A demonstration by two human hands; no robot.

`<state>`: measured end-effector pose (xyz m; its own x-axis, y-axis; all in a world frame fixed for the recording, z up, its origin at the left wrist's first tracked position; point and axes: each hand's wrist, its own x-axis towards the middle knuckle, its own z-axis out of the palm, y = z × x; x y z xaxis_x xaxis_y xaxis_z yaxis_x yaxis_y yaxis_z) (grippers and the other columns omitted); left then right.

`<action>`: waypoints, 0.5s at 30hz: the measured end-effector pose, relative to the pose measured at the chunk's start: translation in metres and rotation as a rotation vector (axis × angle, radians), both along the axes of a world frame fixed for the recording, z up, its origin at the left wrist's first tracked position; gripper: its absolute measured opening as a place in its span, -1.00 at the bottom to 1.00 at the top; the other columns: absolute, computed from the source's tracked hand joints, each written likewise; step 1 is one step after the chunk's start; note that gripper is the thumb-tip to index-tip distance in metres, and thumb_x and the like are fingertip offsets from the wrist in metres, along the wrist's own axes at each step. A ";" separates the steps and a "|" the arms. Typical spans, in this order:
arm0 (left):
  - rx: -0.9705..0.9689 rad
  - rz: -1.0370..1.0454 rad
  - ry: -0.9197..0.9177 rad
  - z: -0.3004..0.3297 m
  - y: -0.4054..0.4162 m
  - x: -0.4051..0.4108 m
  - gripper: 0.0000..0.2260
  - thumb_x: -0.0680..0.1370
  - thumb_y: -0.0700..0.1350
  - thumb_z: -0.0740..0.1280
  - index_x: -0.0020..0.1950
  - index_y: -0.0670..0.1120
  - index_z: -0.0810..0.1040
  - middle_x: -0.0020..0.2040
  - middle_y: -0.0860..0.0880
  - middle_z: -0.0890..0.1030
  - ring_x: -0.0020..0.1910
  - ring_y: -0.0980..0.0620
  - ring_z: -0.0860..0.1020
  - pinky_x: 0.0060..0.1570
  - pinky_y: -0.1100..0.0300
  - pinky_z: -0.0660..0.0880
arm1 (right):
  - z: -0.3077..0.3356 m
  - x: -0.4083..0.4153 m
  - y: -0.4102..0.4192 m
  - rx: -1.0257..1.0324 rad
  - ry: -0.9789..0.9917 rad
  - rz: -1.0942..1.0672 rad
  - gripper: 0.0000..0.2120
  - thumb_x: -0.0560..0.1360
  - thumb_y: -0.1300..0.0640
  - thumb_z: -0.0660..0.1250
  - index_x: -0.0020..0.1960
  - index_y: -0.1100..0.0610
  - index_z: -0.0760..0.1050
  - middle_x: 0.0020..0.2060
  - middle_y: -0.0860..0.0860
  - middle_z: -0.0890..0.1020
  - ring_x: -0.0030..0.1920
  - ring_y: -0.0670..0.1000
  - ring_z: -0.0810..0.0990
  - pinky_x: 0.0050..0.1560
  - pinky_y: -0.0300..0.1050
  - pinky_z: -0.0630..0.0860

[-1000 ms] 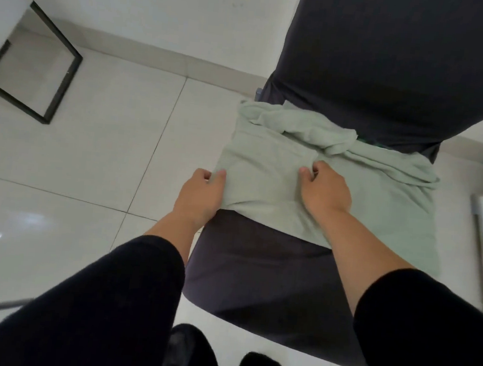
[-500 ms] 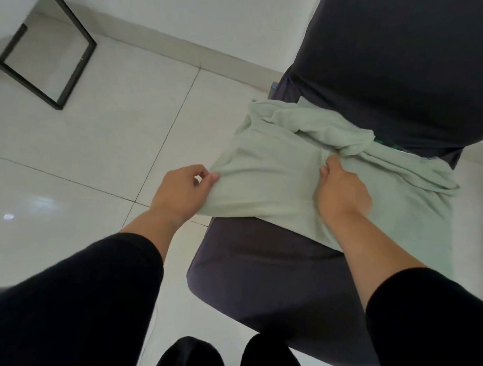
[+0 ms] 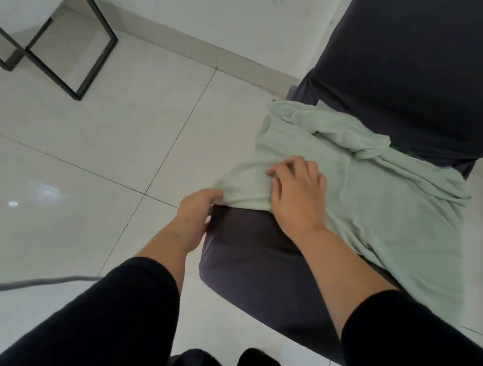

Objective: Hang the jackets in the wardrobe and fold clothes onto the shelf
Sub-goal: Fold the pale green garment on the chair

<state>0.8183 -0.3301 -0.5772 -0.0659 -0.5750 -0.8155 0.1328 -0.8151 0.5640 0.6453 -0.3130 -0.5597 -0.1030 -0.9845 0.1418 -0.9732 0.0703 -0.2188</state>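
Green garment (image 3: 378, 212): spread on the dark chair seat (image 3: 257, 260) — 2 o'clock in view.
Left hand (image 3: 193, 216): grips its 8 o'clock corner.
Right hand (image 3: 297, 199): fingers curled — bunching cloth just beside.

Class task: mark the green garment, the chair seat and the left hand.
green garment (image 3: 378, 212), head view, flat middle panel.
chair seat (image 3: 251, 259), head view, bare front cushion.
left hand (image 3: 195, 216), head view, back of hand.

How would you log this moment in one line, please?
step: folding | left hand: pinches corner of green garment | right hand: fingers bent on garment | garment: lies on chair
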 end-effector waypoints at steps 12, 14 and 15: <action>-0.524 -0.100 -0.544 0.005 -0.019 0.018 -0.72 0.45 0.03 0.42 -0.28 -0.14 0.47 -0.29 -0.18 0.61 -0.30 -0.03 0.52 -0.19 0.02 0.54 | 0.024 -0.031 -0.078 0.417 -0.066 -0.384 -0.58 0.59 -0.03 0.10 0.43 0.01 0.23 0.42 0.07 0.27 0.42 0.12 0.21 0.33 0.13 0.19; -0.516 -0.104 -0.548 0.002 -0.019 0.016 -0.71 0.47 0.05 0.37 -0.25 -0.14 0.43 -0.25 -0.20 0.56 -0.27 -0.14 0.53 -0.17 -0.03 0.55 | 0.027 -0.030 -0.079 0.439 0.028 -0.340 -0.52 0.55 -0.13 0.16 0.41 0.02 0.27 0.36 0.06 0.38 0.36 0.12 0.32 0.28 0.12 0.21; -0.503 -0.098 -0.504 0.001 -0.019 0.014 -0.72 0.49 0.06 0.34 -0.25 -0.12 0.41 -0.26 -0.15 0.52 -0.20 -0.18 0.57 -0.11 -0.08 0.56 | 0.028 -0.029 -0.079 0.453 0.059 -0.322 -0.52 0.53 -0.17 0.17 0.37 0.02 0.32 0.30 0.05 0.45 0.32 0.13 0.39 0.25 0.10 0.22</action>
<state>0.8322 -0.3494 -0.5761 0.1781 -0.8997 -0.3986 -0.3034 -0.4355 0.8475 0.6160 -0.3918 -0.5319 -0.4136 -0.8686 -0.2731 -0.8967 0.4405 -0.0431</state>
